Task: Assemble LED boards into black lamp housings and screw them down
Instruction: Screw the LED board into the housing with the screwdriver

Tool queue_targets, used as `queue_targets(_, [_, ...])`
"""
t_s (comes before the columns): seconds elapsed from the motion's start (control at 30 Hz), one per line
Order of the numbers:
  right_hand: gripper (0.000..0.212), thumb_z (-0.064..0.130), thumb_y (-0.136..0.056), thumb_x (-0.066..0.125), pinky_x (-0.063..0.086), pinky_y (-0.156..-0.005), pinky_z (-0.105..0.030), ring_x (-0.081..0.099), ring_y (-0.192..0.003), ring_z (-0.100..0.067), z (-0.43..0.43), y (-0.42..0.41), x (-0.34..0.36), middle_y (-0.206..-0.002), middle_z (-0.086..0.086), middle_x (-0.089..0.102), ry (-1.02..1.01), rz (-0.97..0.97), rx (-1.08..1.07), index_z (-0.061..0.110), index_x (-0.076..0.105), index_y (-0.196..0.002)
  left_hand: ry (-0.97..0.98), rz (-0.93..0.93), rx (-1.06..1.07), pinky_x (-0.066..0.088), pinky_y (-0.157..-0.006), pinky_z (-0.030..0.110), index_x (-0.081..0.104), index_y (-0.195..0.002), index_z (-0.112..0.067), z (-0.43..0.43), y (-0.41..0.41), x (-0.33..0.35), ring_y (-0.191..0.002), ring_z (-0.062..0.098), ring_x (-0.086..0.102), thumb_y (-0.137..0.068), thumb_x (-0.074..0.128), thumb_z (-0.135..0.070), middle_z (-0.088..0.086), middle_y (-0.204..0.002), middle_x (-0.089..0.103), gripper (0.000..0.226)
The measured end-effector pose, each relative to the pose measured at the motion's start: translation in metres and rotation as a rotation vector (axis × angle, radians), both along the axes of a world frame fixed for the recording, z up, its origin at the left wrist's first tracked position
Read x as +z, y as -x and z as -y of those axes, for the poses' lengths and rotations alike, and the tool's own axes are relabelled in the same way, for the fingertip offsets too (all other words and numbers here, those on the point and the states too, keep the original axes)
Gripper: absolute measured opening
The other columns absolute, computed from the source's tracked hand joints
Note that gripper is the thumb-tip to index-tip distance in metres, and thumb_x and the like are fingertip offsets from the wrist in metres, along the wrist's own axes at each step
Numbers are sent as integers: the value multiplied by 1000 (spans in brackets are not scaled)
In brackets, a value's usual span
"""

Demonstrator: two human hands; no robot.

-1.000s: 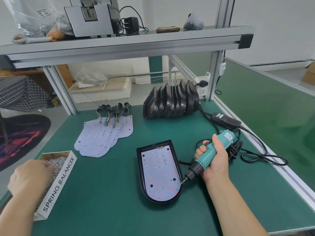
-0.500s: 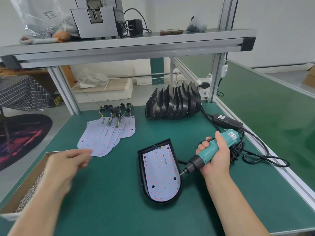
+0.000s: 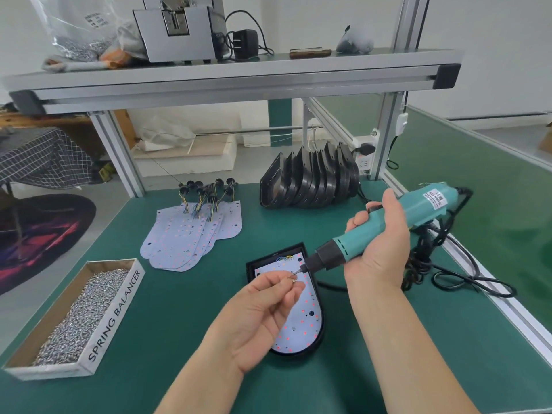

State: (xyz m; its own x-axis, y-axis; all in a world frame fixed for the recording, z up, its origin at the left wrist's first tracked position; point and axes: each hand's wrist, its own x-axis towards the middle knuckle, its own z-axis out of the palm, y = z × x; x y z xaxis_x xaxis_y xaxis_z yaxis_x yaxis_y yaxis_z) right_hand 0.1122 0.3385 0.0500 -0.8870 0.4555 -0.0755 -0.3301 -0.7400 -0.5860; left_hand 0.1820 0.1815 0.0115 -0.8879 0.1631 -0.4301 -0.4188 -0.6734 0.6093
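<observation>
Left hand (image 3: 257, 318), back from the screw box (image 3: 115, 315), pinches a screw (image 3: 294, 280) at the bit of the electric screwdriver (image 3: 388, 225) the right hand (image 3: 379, 249) grips, over the LED board (image 3: 304, 324) in its black housing (image 3: 298, 352): fastening can begin.

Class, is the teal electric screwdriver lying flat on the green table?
No, the right hand holds the teal electric screwdriver up, its bit at a screw the left hand pinches.

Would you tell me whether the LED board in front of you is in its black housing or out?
In: the LED board lies flat inside the black housing, whose rim shows around it.
</observation>
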Motion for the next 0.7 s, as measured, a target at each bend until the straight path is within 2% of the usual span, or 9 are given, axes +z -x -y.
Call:
queue_targets(0.13, [35,27,-93,68,44,-49,-17,50,-47,-8,3,-5,6,-55,8,54,4,-29,-6,23,62,-59,-28,11,21,58,-55,18,78,-74,2,2,0,2,-64,18,72,-68,69,6,20,-81,71,12])
queue_targets(0.3, [24,25,-94,68,44,-50,-18,50,-49,-9,2,-5,6,-64,8,56,-8,-15,-32,17,55,-76,-48,8,29,58,-56,18,78,-74,2,6,-1,1,-65,18,72,-65,71,5,19,-82,71,11])
queue_targets(0.53, [23,25,-94,68,45,-49,-19,50,-48,-8,3,-6,6,-60,8,56,-22,-1,-37,18,55,-76,-35,-28,34,58,-57,19,78,-74,1,4,-2,1,-67,19,73,-67,70,6,20,-83,71,12])
queue_targets(0.63, [24,24,-94,67,44,-48,-19,49,-47,-8,4,-6,6,-58,9,55,-54,0,-41,17,55,-75,42,-103,90,58,-61,19,78,-74,-2,2,-3,-3,-73,20,74,-67,71,5,17,-83,72,12])
queue_targets(0.7, [26,23,-94,66,43,-48,-19,49,-46,-9,6,-6,5,-56,8,54,-91,10,-55,15,53,-74,214,-215,160,58,-67,20,77,-76,-7,0,-5,-5,-77,21,73,-74,72,5,16,-84,72,13])
